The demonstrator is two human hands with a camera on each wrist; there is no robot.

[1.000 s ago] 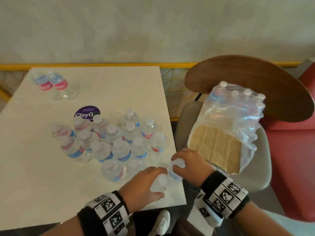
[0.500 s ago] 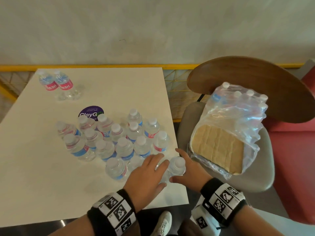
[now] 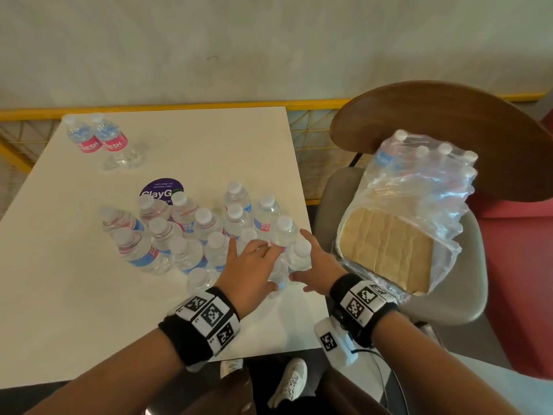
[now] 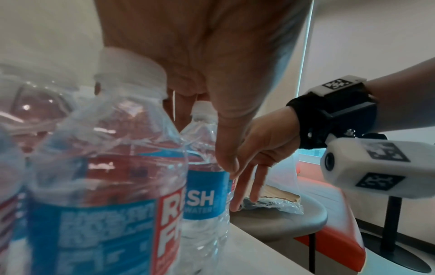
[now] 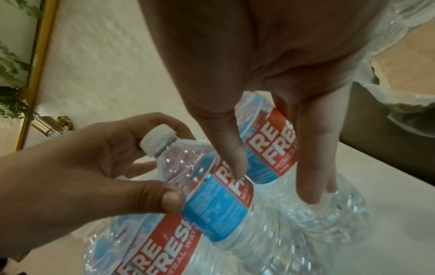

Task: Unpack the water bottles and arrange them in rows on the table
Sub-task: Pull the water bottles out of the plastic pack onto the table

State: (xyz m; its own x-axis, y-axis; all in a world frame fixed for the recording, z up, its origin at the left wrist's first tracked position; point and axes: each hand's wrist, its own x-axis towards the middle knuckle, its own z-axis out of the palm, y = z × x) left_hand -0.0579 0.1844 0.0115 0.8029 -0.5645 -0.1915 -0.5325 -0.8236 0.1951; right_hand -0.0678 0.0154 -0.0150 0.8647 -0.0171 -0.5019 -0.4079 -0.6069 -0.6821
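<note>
Touching bottles [image 3: 299, 254], right hand [image 3: 317, 265] fingers straight (left hand [image 3: 250, 271] too)

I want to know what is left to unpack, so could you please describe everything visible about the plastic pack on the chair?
The pack is crinkled clear shrink-wrap, torn open at its near side and slumped loosely. It lies on the grey chair seat, right of the table, against the wooden backrest. A tan creased cardboard base lies bare inside. Several white-capped bottles remain at its far end. Neither hand touches it.
</note>
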